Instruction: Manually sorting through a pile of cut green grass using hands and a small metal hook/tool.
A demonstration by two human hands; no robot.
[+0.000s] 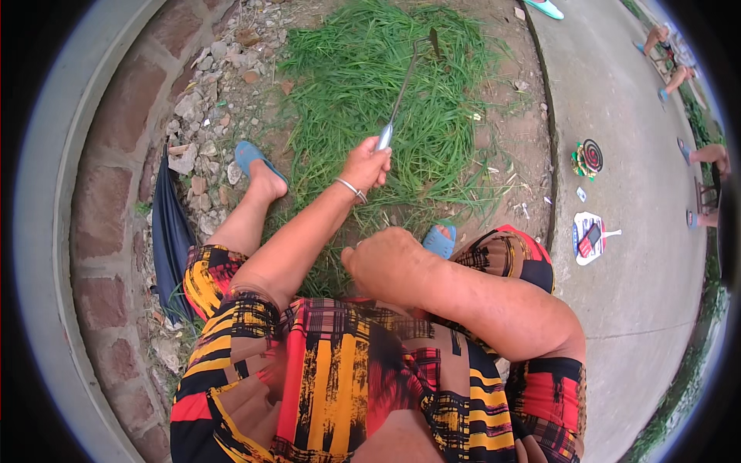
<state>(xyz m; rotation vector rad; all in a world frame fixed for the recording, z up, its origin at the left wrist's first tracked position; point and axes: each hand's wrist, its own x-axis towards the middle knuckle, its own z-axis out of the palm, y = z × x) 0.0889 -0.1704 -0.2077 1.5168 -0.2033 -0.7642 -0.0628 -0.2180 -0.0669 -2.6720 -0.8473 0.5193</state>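
Note:
My left hand (366, 165), with a silver bangle at its wrist, grips the silver handle of a small hand hoe (400, 95). The hoe's thin bent neck points away from me, and its dark blade is over a heap of cut green grass (370, 75) on the soil. My right hand (391, 263) is drawn in before my body with its back up and its fingers curled under. Whether it holds anything is hidden. Below and beyond it, loose grass lies between my feet in blue slippers.
A folded dark umbrella (169, 237) leans by rubble (200, 110) and a stone wall (104, 208) on the left. On the concrete (625, 289) at right are a mosquito coil (592, 155) and a red phone (589, 240) on a hand fan (582, 223). People's legs show at the right rim.

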